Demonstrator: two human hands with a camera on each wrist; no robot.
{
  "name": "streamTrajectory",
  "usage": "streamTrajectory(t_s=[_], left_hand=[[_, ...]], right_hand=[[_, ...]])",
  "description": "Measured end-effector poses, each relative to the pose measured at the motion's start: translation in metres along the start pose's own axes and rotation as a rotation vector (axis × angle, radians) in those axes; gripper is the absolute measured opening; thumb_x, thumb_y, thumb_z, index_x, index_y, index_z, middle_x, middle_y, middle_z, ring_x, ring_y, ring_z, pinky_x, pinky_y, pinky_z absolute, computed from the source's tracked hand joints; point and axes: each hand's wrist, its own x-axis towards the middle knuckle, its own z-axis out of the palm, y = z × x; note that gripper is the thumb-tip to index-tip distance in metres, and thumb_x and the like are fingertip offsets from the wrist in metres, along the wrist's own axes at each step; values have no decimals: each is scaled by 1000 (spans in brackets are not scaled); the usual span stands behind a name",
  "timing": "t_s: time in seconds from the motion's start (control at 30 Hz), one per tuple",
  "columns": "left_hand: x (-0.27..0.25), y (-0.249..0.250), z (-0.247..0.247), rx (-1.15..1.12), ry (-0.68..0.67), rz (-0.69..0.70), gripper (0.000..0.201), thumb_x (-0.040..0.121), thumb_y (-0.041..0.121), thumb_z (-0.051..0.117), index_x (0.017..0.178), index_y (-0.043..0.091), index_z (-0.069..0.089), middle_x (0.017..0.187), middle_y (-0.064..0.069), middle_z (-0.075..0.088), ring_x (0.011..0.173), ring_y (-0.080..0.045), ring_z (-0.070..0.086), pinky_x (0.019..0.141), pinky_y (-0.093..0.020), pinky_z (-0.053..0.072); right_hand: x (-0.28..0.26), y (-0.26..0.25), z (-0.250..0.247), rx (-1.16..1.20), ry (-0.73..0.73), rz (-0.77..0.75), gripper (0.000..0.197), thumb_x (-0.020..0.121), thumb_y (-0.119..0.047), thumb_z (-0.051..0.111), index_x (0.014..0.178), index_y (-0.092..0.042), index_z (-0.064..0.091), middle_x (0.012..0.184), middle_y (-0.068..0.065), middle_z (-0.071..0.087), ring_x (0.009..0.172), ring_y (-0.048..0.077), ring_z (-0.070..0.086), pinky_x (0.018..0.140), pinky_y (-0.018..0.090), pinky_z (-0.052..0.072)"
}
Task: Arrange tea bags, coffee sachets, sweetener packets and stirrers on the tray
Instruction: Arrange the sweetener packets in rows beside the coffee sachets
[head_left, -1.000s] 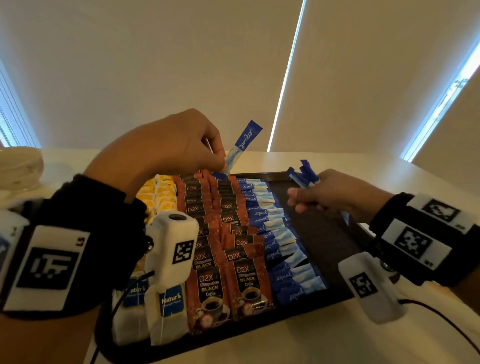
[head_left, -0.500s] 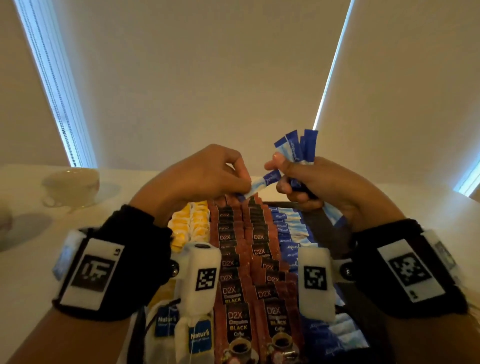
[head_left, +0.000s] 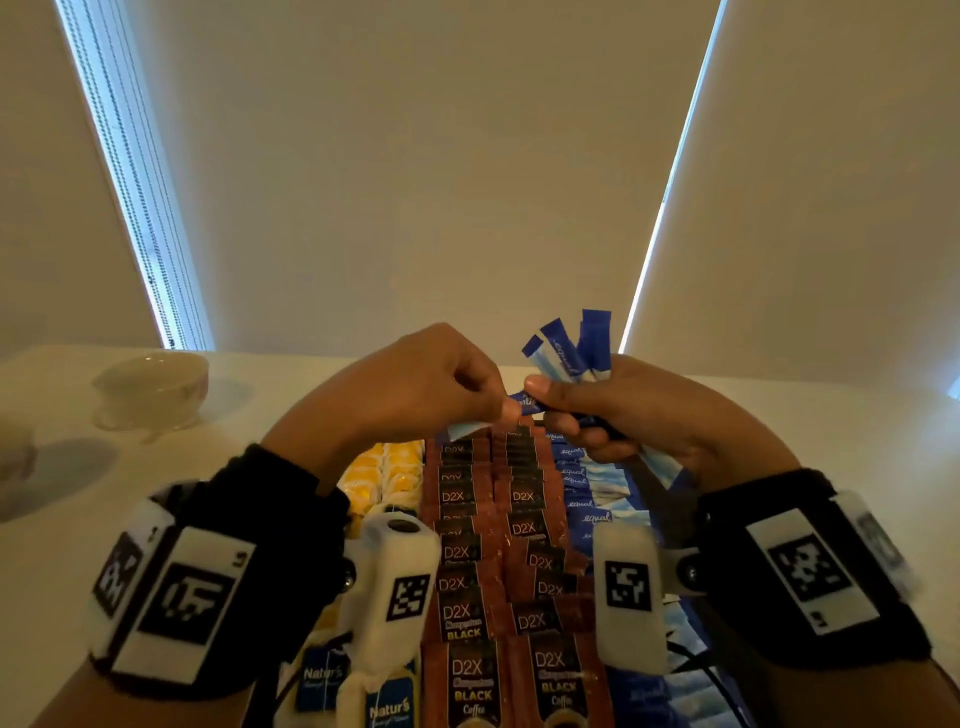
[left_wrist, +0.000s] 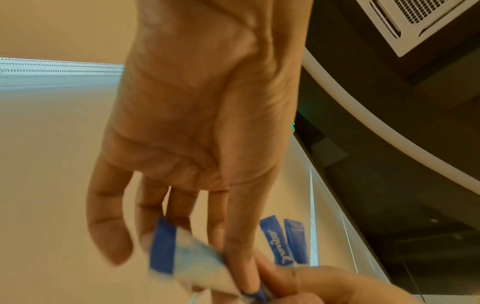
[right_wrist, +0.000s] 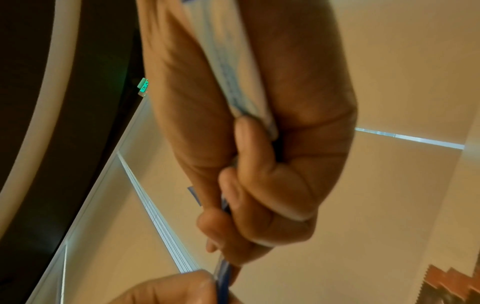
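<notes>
My left hand (head_left: 506, 410) pinches one blue-and-white sweetener packet (head_left: 524, 402) above the far end of the dark tray (head_left: 667, 501). My right hand (head_left: 545, 405) grips a bundle of sweetener packets (head_left: 571, 348) in its fist, and its thumb touches the single packet's blue end. The left wrist view shows the left hand (left_wrist: 233, 277), the packet (left_wrist: 182, 257) and the bundle (left_wrist: 283, 242). In the right wrist view the right hand (right_wrist: 249, 185) is curled round pale packets (right_wrist: 233, 72). On the tray lie rows of yellow tea bags (head_left: 384, 467), brown coffee sachets (head_left: 467, 571) and sweetener packets (head_left: 587, 493).
A white cup (head_left: 150, 389) stands on the white table (head_left: 857, 441) at the back left, and another pale object (head_left: 15, 457) sits at the left edge. White Natur's tea bags (head_left: 384, 701) fill the tray's near left corner. Window blinds hang behind the table.
Both hands have risen and come together over the tray. The left hand has carried its single packet across to the right hand's bundle, whose thumb now touches it.
</notes>
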Motion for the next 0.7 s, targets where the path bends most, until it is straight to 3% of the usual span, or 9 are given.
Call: streamTrajectory(t_s=[0.1,0.17,0.23,0.3,0.43,0.53,0.63,0.7], left_hand=[[1,-5,-3,-38,32,-51,14,83,28,67,79,17,74,85,2,70,84,-13,62,71,-25,48],[1,-8,-7,-109,83,-90,17,85,28,65,79,12,70,78,1,68,69,-10,59,61,-22,45],[3,-7,-9,-235,128,-129,23,85,29,64,84,6,67,58,4,60,49,-4,49,50,-17,43],[4,-4,-7,-380,142,-134,22,87,27,62,88,5,65,49,6,54,42,-4,45,46,-15,43],[2,4,2,-573,118,-77,17,84,20,62,90,4,66,50,0,57,41,-5,48,45,-15,46],[2,5,3,-573,87,-67,34,72,25,64,93,-1,66,51,0,59,42,-5,50,46,-15,47],[2,6,3,-552,77,-73,22,79,22,64,89,3,66,50,1,59,42,-5,51,46,-15,49],[3,5,4,-545,89,-67,19,83,18,62,96,6,67,50,0,59,42,-5,50,46,-15,49]], right_hand=[[-2,-1,-2,87,-23,-31,36,94,-29,49,63,-12,49,42,-7,45,31,2,31,34,12,24],[-5,-3,-4,89,-23,-21,36,95,-30,47,64,-12,46,40,-9,46,31,1,32,34,11,25],[-7,-4,-5,42,-22,-30,37,95,-33,45,65,-12,45,39,-9,45,30,1,33,34,10,27],[-7,-6,-5,-49,-25,-45,40,94,-37,45,63,-13,46,39,-9,44,31,1,33,35,10,28],[-5,-5,1,-180,-28,-56,41,93,-40,45,63,-12,50,42,-8,45,34,3,33,37,12,28],[-3,-4,4,-206,-21,-62,35,96,-36,45,68,-15,50,43,-9,48,36,2,34,37,13,30],[-1,-2,4,-241,-15,-67,35,95,-38,43,68,-17,49,42,-10,48,36,2,35,38,13,31],[-1,-1,4,-242,-31,-62,34,96,-37,42,70,-16,49,45,-9,49,37,2,35,39,13,31]])
